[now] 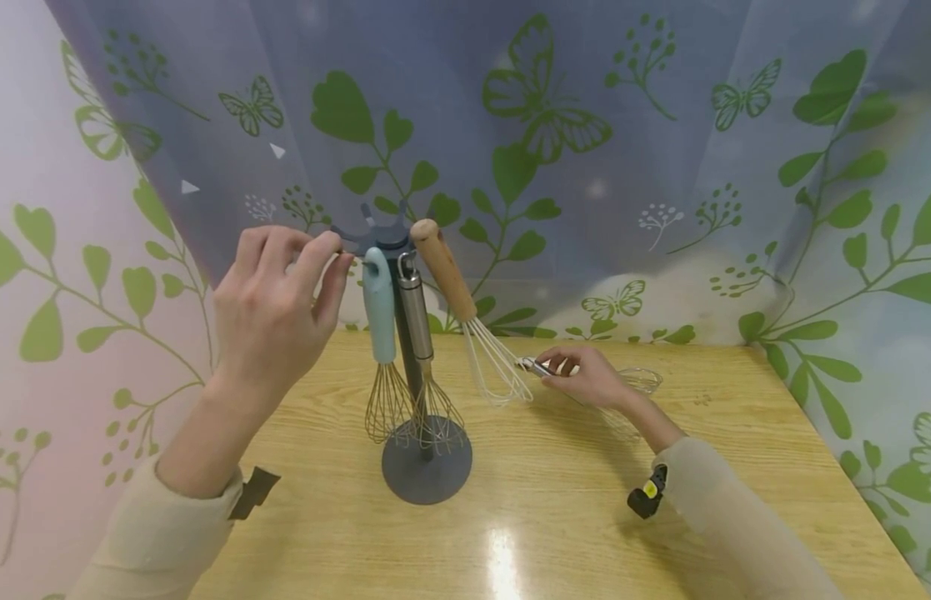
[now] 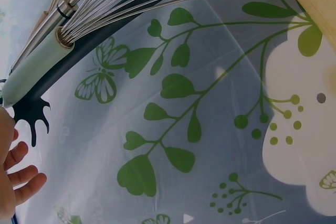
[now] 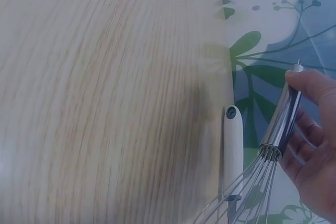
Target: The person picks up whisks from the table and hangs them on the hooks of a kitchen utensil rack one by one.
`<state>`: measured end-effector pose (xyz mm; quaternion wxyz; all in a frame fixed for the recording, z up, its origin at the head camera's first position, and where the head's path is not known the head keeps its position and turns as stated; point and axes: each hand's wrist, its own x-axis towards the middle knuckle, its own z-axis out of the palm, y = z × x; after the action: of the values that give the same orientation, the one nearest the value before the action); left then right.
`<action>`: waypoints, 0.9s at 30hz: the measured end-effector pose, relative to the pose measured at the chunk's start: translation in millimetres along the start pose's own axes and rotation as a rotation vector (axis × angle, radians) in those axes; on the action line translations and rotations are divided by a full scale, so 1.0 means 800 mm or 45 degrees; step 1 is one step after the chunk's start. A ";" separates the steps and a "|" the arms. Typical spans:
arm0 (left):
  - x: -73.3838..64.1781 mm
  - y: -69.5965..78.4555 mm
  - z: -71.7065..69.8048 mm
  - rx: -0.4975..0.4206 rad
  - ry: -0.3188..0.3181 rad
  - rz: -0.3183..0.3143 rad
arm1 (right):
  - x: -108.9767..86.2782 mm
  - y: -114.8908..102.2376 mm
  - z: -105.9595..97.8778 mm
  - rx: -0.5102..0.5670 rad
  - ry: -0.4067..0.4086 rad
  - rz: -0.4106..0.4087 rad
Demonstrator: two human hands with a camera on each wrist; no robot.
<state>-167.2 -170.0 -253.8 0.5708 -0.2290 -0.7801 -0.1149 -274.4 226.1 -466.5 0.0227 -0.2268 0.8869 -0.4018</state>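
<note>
A dark whisk stand holds three whisks: one with a light blue handle, one with a steel handle, and one with a wooden handle and pale wires, hanging tilted. At the top, my left hand pinches the end of the stand's hook beside the blue handle; in the left wrist view its other fingers are loosely spread. My right hand grips another steel whisk by its handle, right of the stand. Its wires point down in the right wrist view.
A white-handled tool lies near the table's back edge, partly behind the held whisk's wires. Wire loops show beyond my right hand. The wooden table meets a patterned curtain at the back and sides.
</note>
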 end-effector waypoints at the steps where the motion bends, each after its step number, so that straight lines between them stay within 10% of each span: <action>1: 0.000 0.000 0.000 -0.001 0.001 0.000 | 0.000 -0.002 0.000 0.007 0.005 0.004; 27: 0.000 -0.004 0.004 -0.035 0.027 -0.003 | 0.010 -0.038 -0.005 0.161 0.115 -0.014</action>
<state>-171.5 -171.5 -254.6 0.5758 -0.2348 -0.7725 -0.1287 -270.4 208.2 -441.1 -0.0054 -0.2116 0.8586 -0.4669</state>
